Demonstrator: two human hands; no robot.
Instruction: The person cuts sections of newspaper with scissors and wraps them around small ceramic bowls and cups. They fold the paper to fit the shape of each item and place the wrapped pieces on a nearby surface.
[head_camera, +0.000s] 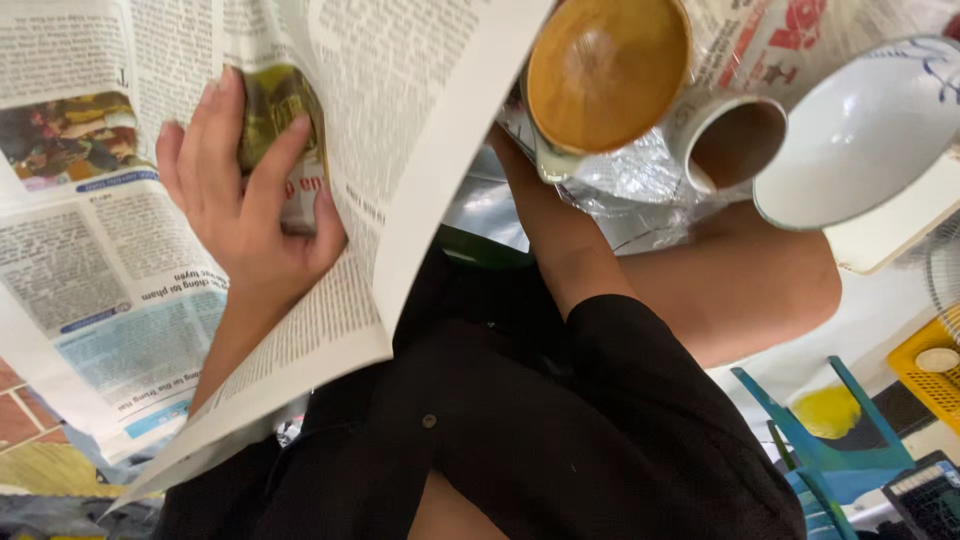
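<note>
My left hand (240, 200) lies fingers spread on a sheet of newspaper (90, 270) and grips a small greenish-yellow glazed object (275, 105) that sits partly in the paper. A large folded sheet of newspaper (420, 120) stands up just right of that hand. My right forearm (550, 230) reaches from its black sleeve up behind this sheet, and the hand itself is hidden by the paper. A brown-glazed bowl (605, 70) sits close above the forearm.
A small cup with a brown inside (735, 140) and a white bowl with blue markings (860, 130) lie on crinkled clear plastic (620, 190). My bare knee (760, 280) is below them. A teal stool (830, 440) and a yellow crate (935, 370) stand lower right.
</note>
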